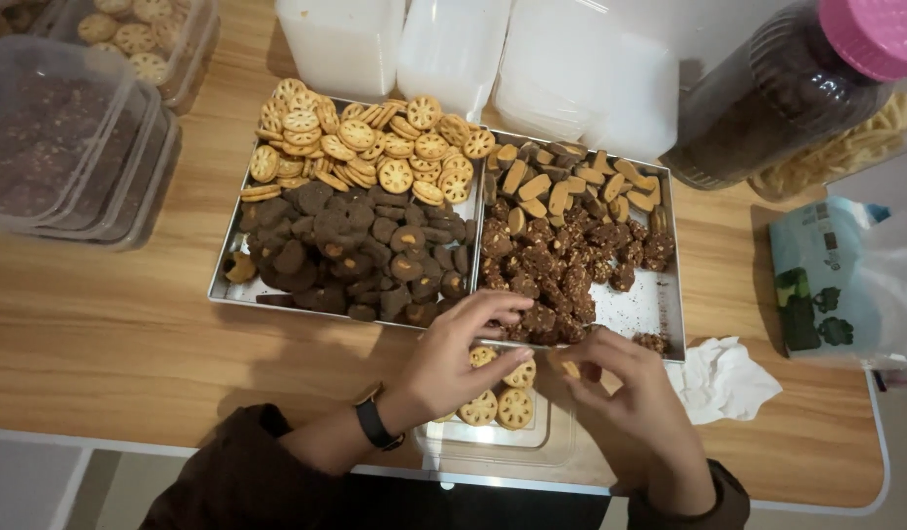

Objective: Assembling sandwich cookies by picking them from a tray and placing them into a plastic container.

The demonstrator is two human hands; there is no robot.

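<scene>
Presently, the clear plastic container (492, 447) at the near table edge holds only a few round lattice cookies (500, 404); most of its floor is bare, so filling looks barely begun. The left hand (451, 358) hovers over it, fingers loosely curled, empty. The right hand (625, 402) pinches a small pale cookie (570, 369). Both metal trays (659, 304) are well stocked.

Small clear plastic container (492, 447) at near worktop edge, open, holding round golden lattice cookies (500, 404) lying flat; one pale biscuit piece (570, 369) pinched above.
</scene>
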